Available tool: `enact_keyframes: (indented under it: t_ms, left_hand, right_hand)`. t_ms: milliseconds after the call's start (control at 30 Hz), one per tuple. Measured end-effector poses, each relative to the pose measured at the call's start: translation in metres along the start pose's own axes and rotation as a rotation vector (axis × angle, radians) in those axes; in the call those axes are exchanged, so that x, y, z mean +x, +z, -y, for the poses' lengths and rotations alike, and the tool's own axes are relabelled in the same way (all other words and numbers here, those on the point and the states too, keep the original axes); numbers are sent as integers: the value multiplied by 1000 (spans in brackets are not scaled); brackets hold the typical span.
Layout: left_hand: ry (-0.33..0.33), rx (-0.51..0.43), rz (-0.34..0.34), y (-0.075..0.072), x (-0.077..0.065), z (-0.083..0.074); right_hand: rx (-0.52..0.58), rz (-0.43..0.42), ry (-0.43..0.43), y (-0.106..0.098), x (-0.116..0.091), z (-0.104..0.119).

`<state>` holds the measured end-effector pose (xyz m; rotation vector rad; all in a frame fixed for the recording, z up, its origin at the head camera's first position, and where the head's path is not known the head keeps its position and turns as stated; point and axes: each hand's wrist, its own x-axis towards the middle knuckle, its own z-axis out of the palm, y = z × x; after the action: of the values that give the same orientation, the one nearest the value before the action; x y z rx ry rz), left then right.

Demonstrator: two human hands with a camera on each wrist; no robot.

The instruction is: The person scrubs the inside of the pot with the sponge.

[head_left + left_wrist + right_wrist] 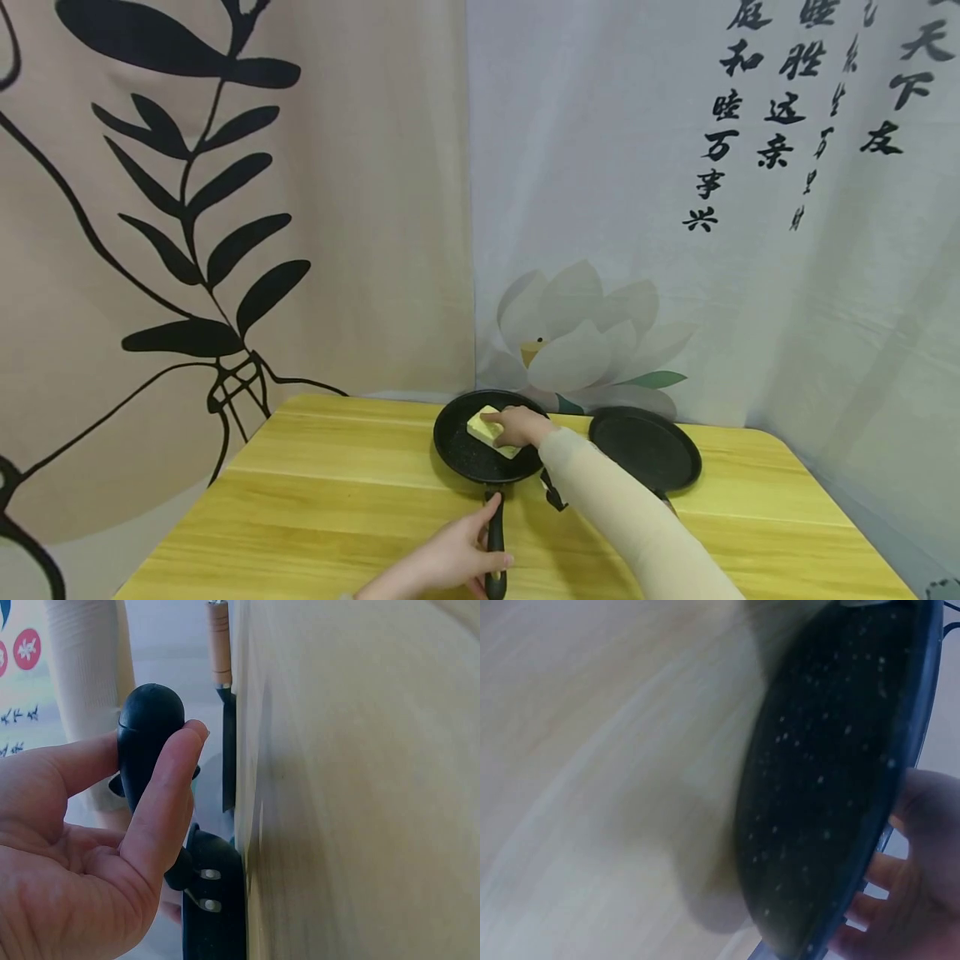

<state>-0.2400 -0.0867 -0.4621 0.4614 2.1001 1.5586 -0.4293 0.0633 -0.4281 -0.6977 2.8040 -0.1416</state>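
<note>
A black frying pan [456, 454] stands on the wooden table, its handle [495, 533] pointing toward me. My left hand [454, 552] grips that handle, thumb on one side and fingers on the other, as the left wrist view also shows with the black handle [148, 742]. Inside the pan, my right hand [522, 427] holds a pale yellow sponge [482, 428] against the cooking surface. From the right wrist, the pan's speckled outer wall [817, 780] fills much of the view; fingers of the right hand [922, 877] reach past the rim, and the sponge is hidden.
A flat black pan [648, 450] lies to the right, partly behind my right forearm; its wooden handle [219, 645] shows in the left wrist view. A small black object [553, 492], kind unclear, sits beside the forearm. A printed curtain [375, 208] hangs behind the table [337, 500].
</note>
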Motion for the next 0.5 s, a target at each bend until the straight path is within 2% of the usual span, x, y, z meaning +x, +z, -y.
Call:
enact_keyframes:
  t_ms: [33,133,200,267,500]
  left_hand:
    - [6,-15,18,-3,9,15]
    - [4,-9,16,-3,10,16]
    - [4,-24,2,-1,5,8]
    - [-12,9,-29,5,-12,-19]
    - [-7,15,-37,5,-13,-21]
  right_hand:
    - [-4,3,6,1,0,-1]
    - [-10,3,15,2,-1,-4]
    - [-20,1,17,3,-2,-6]
    - [-23,-1,17,3,-3,-7]
    - [-14,3,2,3,-9,-10]
